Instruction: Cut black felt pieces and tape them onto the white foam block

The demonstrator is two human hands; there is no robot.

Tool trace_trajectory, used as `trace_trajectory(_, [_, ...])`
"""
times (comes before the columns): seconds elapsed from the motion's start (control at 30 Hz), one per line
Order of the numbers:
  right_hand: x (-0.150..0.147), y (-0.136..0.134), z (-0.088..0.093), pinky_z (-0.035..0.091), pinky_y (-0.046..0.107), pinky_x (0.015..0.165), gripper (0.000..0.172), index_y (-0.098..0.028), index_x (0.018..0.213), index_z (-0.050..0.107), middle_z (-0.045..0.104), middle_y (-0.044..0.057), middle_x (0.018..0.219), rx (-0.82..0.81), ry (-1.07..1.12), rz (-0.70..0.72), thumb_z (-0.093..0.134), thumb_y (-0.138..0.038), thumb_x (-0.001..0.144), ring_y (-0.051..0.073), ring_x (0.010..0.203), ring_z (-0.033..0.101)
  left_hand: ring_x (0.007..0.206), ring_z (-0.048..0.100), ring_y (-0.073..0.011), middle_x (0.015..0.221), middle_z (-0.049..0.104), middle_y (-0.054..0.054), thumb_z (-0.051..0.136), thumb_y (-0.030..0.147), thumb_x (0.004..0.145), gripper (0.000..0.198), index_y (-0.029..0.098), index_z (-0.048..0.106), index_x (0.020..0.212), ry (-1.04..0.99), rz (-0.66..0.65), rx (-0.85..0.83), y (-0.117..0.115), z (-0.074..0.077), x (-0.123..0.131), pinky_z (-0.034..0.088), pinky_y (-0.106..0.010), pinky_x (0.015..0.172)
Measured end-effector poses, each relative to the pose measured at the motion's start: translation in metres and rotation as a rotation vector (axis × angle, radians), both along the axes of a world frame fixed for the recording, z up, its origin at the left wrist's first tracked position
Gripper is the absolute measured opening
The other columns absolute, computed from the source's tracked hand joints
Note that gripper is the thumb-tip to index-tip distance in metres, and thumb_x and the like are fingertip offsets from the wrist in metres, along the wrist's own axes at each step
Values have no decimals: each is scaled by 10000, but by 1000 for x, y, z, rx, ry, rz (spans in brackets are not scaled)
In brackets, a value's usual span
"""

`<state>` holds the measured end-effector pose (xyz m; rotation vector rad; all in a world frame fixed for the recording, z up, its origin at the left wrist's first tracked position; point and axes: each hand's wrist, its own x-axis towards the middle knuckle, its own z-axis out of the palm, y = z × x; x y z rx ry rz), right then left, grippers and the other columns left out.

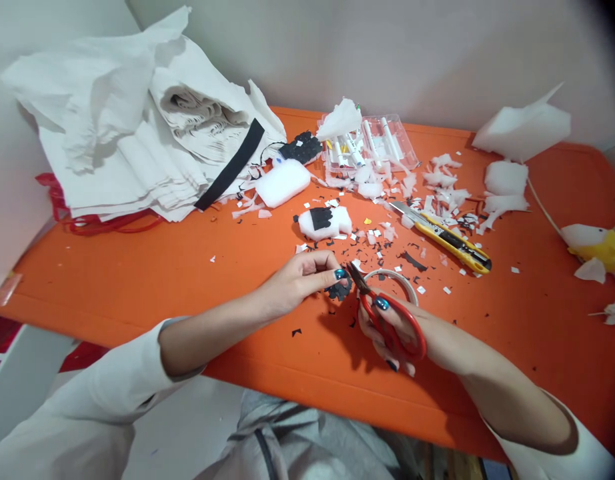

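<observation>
My left hand (312,277) pinches a small black piece with a jagged edge (338,291) between thumb and fingers. Close on its right, my right hand (387,327) grips red-handled scissors (418,337), their tips beside the black piece. Whether the blades touch it I cannot tell. A roll of tape (407,285) lies partly behind the scissors and my right hand. Just beyond my hands rests a white padded shape (340,220) with black pieces on it. Tiny black and white scraps are scattered around.
A yellow utility knife (452,243) lies on the orange table (177,267) with its blade out. Behind are a clear box of markers (405,143), a white pad (285,182) and a black strip (232,163). White cloth (117,127) is heaped left; a white-and-yellow figure (595,243) is right.
</observation>
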<state>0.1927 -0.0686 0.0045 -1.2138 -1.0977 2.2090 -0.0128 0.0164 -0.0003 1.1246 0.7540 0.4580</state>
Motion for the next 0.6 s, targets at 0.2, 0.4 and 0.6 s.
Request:
trace_trajectory(0.2, [8, 1, -2, 480, 202, 488, 493, -211, 855, 461, 475, -16, 786, 91, 24, 96, 367, -693, 896, 99, 622, 552, 678, 554, -123, 725, 610, -7, 558, 319, 893, 202, 160, 531, 770, 160, -88, 285, -1, 4, -2, 403, -239, 655])
trace_trajectory(0.4, [13, 0, 3, 528, 318, 604, 661, -221, 811, 434, 531, 33, 810, 236, 46, 179, 197, -837, 784, 144, 618, 565, 889, 543, -167, 871, 652, -18, 499, 175, 918, 130, 188, 588, 823, 338, -327, 845, -3, 8, -4, 385, -283, 838])
trace_trajectory(0.6, [20, -2, -1, 543, 358, 679, 696, -235, 747, 434, 565, 54, 833, 253, -59, 94, 314, -917, 676, 197, 693, 611, 965, 572, -196, 974, 658, -75, 484, 156, 920, 134, 170, 616, 901, 344, -463, 851, -6, -1, -2, 420, -304, 881])
